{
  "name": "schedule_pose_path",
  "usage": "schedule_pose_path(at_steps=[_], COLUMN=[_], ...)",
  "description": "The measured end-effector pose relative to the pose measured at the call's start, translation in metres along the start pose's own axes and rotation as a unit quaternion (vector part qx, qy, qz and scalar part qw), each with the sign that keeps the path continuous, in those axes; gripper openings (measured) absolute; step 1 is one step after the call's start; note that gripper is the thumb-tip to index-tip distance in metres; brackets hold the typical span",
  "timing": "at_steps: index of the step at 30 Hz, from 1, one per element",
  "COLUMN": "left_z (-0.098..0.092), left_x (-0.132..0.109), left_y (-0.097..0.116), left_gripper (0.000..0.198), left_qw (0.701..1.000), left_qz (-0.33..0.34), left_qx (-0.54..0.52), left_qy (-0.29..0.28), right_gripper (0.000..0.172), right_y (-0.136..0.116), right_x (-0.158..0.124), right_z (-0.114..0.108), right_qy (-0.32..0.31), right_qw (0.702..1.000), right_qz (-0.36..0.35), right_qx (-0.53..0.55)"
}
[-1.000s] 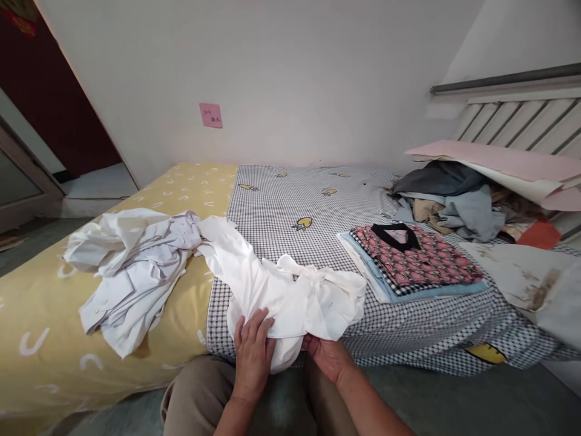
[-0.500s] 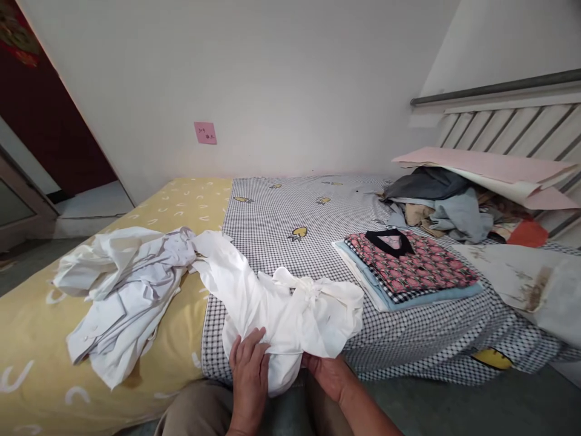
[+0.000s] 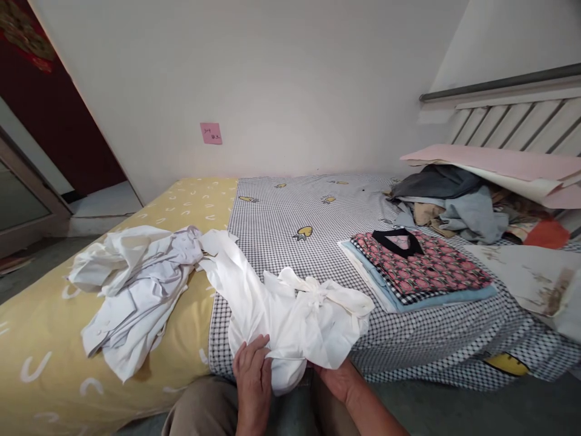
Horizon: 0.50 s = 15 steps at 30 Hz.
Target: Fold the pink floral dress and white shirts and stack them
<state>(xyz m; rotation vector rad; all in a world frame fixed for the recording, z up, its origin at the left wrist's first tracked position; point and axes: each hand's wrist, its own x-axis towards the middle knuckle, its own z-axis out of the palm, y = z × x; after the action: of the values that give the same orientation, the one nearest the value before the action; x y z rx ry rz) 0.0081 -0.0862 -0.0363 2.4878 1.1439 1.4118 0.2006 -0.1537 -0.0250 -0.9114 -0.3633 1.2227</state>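
Garment in white [image 3: 265, 315], left of the folded stack [image 3: 436, 269], looks light and limp, best gripped at its near edge, where the left hand [image 3: 253, 378] rests, fingers extended, and the right hand [image 3: 338, 380] lies beneath, hold unseen.

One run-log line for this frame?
left hand: on white garment | right hand: at its near edge, partly hidden | crumpled clothes: left, on yellow sheet | folded stack: right, on checked sheet
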Motion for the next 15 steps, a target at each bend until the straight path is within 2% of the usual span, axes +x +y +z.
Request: schedule_pose_path(at_steps=[4, 9, 13, 15], left_z=[0.002, 0.004, 0.004, 0.003], left_x=[-0.004, -0.012, -0.017, -0.017], left_y=[0.005, 0.011, 0.014, 0.017], left_gripper=[0.02, 0.017, 0.037, 0.044], left_qw=[1.0, 0.999, 0.999, 0.999], left_qz=[-0.022, -0.036, -0.025, -0.025], left_qx=[0.003, 0.011, 0.022, 0.027], left_qy=[-0.012, -0.023, -0.024, -0.03], right_gripper=[0.072, 0.067, 0.058, 0.062], right_y=[-0.002, -0.005, -0.007, -0.008], right_x=[-0.001, -0.004, -0.005, -0.006], right_z=[0.001, 0.005, 0.005, 0.004], right_qy=[0.011, -0.013, 0.008, 0.012], right_qw=[1.0, 0.999, 0.998, 0.998], right_qz=[0.014, 0.033, 0.037, 0.033], right_qx=[0.02, 0.028, 0.042, 0.044])
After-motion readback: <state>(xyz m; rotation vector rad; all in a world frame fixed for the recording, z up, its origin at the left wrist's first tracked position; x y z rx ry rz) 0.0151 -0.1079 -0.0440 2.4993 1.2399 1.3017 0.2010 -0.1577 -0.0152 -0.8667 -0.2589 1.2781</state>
